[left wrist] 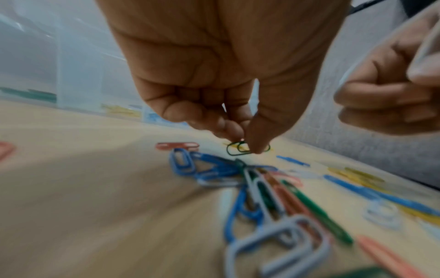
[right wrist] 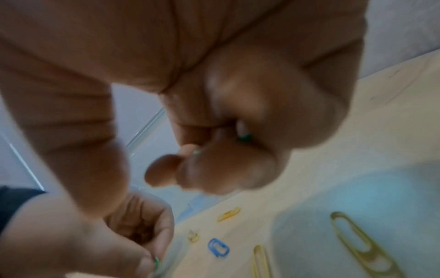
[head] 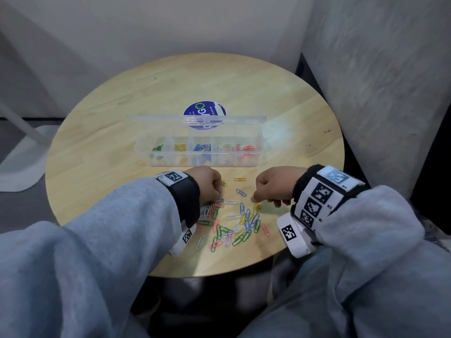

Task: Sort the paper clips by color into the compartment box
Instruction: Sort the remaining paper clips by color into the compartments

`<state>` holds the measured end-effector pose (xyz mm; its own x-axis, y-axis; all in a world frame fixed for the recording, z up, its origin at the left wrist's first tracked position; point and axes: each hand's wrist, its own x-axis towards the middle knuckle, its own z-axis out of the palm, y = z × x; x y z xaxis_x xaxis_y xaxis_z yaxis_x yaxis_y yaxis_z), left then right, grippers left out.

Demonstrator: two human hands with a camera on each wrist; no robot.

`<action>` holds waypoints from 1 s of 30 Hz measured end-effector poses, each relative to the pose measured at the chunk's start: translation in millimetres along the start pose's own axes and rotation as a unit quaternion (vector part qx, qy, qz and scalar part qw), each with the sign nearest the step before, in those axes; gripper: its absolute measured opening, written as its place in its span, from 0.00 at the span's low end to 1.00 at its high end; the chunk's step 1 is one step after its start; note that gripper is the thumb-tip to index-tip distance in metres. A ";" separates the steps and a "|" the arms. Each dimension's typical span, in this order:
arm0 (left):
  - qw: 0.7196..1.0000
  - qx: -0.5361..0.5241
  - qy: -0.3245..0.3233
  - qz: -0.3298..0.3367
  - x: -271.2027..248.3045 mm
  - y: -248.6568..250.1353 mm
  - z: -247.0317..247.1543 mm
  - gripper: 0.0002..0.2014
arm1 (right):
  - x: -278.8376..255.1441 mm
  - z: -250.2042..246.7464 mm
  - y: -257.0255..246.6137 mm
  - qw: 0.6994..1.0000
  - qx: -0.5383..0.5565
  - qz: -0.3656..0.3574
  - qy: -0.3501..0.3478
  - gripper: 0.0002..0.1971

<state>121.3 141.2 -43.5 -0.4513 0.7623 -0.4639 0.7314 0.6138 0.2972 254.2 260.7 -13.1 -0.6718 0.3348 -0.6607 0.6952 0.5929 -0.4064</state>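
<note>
A clear compartment box [head: 259, 152] stands open mid-table, holding green, yellow, blue, white and red clips in separate compartments. A loose pile of mixed paper clips [head: 234, 228] lies in front of it. My left hand [head: 219, 191] is at the pile's left edge. In the left wrist view its thumb and fingers pinch a green paper clip [left wrist: 234, 150] at the table surface. My right hand [head: 255, 197] hovers over the pile's right side with fingers curled. A bit of a green clip [right wrist: 245, 137] shows between its curled fingers.
The round wooden table [head: 122, 93] carries a blue sticker [head: 203, 109] behind the box's raised lid [head: 158, 118]. Single yellow [head: 239, 179] and blue [head: 240, 192] clips lie between my hands. A grey upholstered wall [head: 378, 93] stands at the right.
</note>
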 end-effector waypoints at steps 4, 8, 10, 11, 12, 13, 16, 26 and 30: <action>0.998 -0.061 0.019 -0.011 -6.9 -4.2 -7.6 0.09 | 2.7 6.2 -2.3 0.991 -0.130 0.016 -0.015 0.17; 0.995 -0.098 -0.017 -0.018 -17.0 -5.9 -13.3 0.09 | 6.1 21.7 -4.4 0.972 -0.229 0.047 -0.028 0.18; 0.994 -0.097 -0.042 -0.015 -22.2 -6.2 -11.9 0.09 | 8.6 30.6 -4.9 0.963 -0.268 0.038 -0.007 0.20; 0.994 -0.093 -0.051 -0.010 -24.4 -5.7 -10.2 0.08 | 10.1 35.0 -4.8 0.960 -0.280 0.029 -0.005 0.20; 0.995 -0.082 -0.058 -0.004 -25.9 -4.3 -8.4 0.08 | 11.8 39.0 -4.9 0.958 -0.287 0.022 -0.001 0.20; 0.996 -0.061 -0.061 0.005 -27.5 -2.0 -6.8 0.07 | 13.6 42.1 -4.1 0.958 -0.286 0.017 0.013 0.21; 0.996 0.010 -0.079 0.030 -32.1 7.5 2.0 0.03 | 15.7 43.3 -6.5 0.962 -0.265 0.012 0.058 0.22; 0.984 0.137 -0.098 0.056 -32.0 17.0 30.0 0.19 | 28.2 34.0 -10.8 0.964 -0.262 0.022 0.038 0.19; 0.987 0.132 -0.081 0.041 -28.4 13.7 25.2 0.13 | 28.0 29.6 -12.8 0.962 -0.272 0.001 -0.006 0.15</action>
<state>157.0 122.8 -47.3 -0.3124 0.7517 -0.5809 0.8796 0.4598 0.1220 234.1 240.8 -45.1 -0.6651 0.3291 -0.6703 0.4573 0.8891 -0.0173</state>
